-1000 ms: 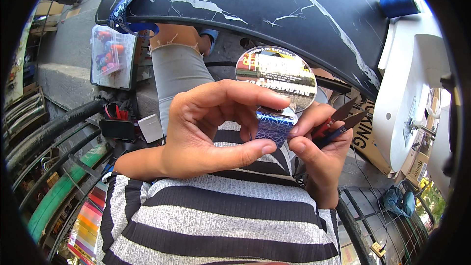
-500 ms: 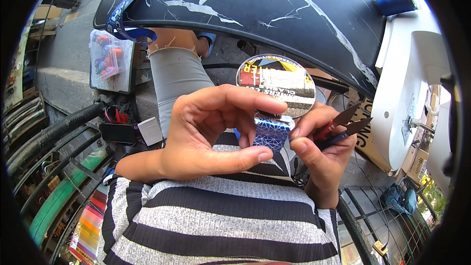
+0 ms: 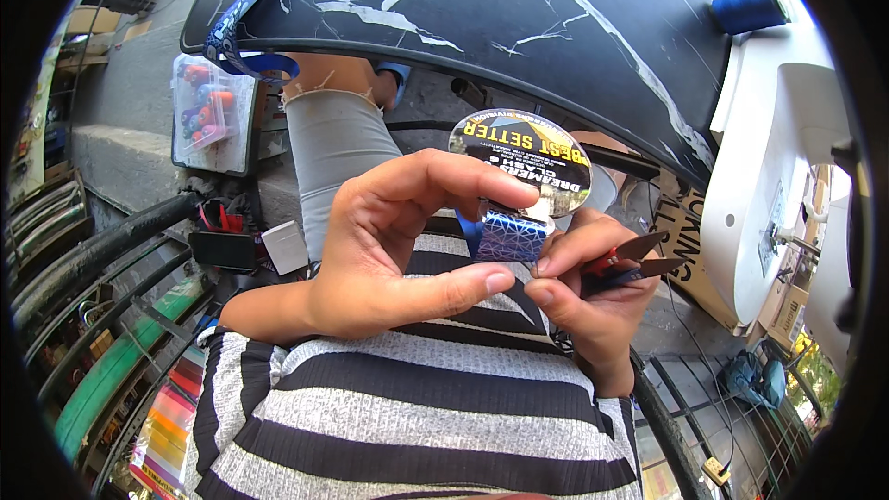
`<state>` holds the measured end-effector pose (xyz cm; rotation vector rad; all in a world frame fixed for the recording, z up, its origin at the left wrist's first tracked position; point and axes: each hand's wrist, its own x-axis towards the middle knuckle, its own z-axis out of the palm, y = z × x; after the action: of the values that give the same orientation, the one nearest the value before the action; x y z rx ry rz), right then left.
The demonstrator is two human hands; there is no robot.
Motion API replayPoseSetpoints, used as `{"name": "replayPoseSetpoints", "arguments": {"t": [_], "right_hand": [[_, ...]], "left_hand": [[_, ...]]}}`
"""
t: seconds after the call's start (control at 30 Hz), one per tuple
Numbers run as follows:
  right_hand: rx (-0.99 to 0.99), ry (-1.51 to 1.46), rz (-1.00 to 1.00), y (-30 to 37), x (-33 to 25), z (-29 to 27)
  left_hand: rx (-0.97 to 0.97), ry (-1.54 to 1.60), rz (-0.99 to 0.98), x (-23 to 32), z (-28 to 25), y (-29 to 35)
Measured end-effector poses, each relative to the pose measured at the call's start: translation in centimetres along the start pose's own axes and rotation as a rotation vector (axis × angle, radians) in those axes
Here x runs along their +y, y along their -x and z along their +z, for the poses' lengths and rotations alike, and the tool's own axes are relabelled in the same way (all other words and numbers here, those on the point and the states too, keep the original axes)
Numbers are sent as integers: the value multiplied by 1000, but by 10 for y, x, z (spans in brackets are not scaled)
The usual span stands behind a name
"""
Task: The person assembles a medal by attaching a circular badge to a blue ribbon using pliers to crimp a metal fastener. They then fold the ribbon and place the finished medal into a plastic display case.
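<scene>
A round, shiny medal [image 3: 526, 153] with yellow and white lettering hangs on a blue ribbon [image 3: 512, 236] with a white line pattern. My left hand [image 3: 389, 245] pinches it, forefinger over the joint of medal and ribbon, thumb below near the ribbon's lower edge. Tucked in the palm of my right hand [image 3: 593, 301] are small thread snips [image 3: 625, 261] with red and dark blue handles, blades pointing out to the right. My right thumb and forefinger pinch together by the ribbon's right corner; whether a thread is between them is too small to tell.
A black marble-patterned table [image 3: 519, 18] spans the far side. On it lie a blue patterned lanyard [image 3: 245, 14] and a blue thread spool [image 3: 748, 9] beside a white sewing machine [image 3: 755, 176]. A clear box of spools [image 3: 211, 116] stands left; black metal railings [image 3: 120, 245] flank me.
The medal has tilted, so its lettering shows where reflections were. My right hand has shifted slightly left and down, and the snips have turned with it. The left hand barely moved.
</scene>
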<state>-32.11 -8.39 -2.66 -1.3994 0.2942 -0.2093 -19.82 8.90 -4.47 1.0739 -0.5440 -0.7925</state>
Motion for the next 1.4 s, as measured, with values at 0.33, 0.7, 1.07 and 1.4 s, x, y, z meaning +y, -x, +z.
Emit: {"name": "replayPoseSetpoints", "arguments": {"t": [0.33, 0.7, 1.07, 1.4], "right_hand": [[-3, 162, -178, 2, 8, 8], [-25, 16, -25, 3, 8, 3], [-54, -187, 273, 1, 3, -9], [-138, -64, 406, -6, 7, -21]], "left_hand": [[10, 194, -1, -4, 5, 1], [20, 39, 35, -3, 7, 3], [-17, -63, -15, -10, 3, -2], [-8, -164, -151, -10, -1, -6]]}}
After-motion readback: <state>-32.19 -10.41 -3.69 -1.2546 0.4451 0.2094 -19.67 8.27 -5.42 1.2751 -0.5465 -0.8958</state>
